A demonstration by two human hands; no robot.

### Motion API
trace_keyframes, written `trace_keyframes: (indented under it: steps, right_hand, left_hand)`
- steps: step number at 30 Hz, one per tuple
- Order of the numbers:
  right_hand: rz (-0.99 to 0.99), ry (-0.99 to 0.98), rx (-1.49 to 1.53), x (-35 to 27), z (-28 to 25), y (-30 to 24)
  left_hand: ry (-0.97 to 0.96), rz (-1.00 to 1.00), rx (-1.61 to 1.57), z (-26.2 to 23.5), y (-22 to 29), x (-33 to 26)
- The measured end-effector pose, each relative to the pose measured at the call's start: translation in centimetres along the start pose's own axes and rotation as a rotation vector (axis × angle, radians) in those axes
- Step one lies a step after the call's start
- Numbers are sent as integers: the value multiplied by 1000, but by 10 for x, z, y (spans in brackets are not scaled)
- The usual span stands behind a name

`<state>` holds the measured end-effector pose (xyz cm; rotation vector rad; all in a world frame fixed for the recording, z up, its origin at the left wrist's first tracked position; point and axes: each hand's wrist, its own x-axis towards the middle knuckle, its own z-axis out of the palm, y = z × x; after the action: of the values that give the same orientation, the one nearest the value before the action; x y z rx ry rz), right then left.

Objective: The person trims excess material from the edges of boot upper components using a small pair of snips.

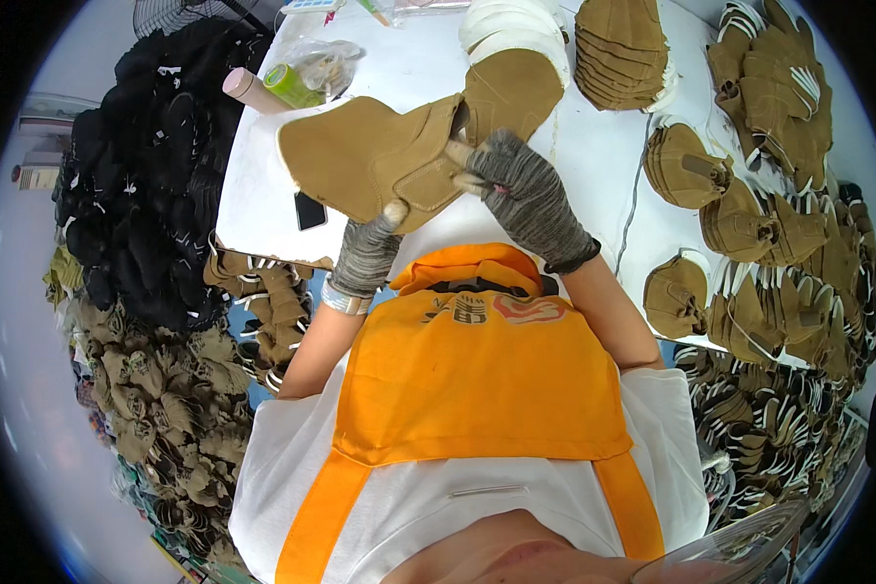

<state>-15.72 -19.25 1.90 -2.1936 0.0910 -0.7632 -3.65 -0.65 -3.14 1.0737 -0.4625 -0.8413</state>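
A brown shoe upper [346,151] with stitched panels is held above the white table, its broad rounded end to the left. My left hand [365,255], in a grey knit glove with bare fingertips, grips its near edge, thumb on top and the other fingers hidden beneath. My right hand [528,190], gloved the same way, pinches the upper's right end near the opening. Just beyond that hand lies another brown upper [514,86], at the near end of a fanned row of white-edged pieces [511,27].
More brown uppers [621,54] are stacked at the back and along the right side [686,165]. A phone [310,210], pink bottle [253,90], green container [292,86] and plastic bag [329,66] lie left. A cable [638,185] crosses the table [594,161]. Black pieces [151,175] pile beyond its left edge.
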Motion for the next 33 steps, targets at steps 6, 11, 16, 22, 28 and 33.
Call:
trace_keyframes:
  steps: [6,11,16,22,28,33]
  right_hand:
    - [539,103,581,2,-22,-11]
    - [417,66,338,6,-13,14]
    - [605,-91,498,-2,-18,26]
    - [911,-50,787,-4,-19,26]
    - [970,-61,1021,-2,-15,21]
    - [895,-77,920,-8,-2,24]
  left_hand:
    - [-7,-73,-357,7,8,3]
    - [-143,-99,-261,-8,-4,5]
    - [-103,-167,-550,4,1,6]
    - [-47,-215,-881,0,-6,27]
    - [-37,-279,-882,-2,-9,31]
    - [-168,-238,-982,-18,-27,39]
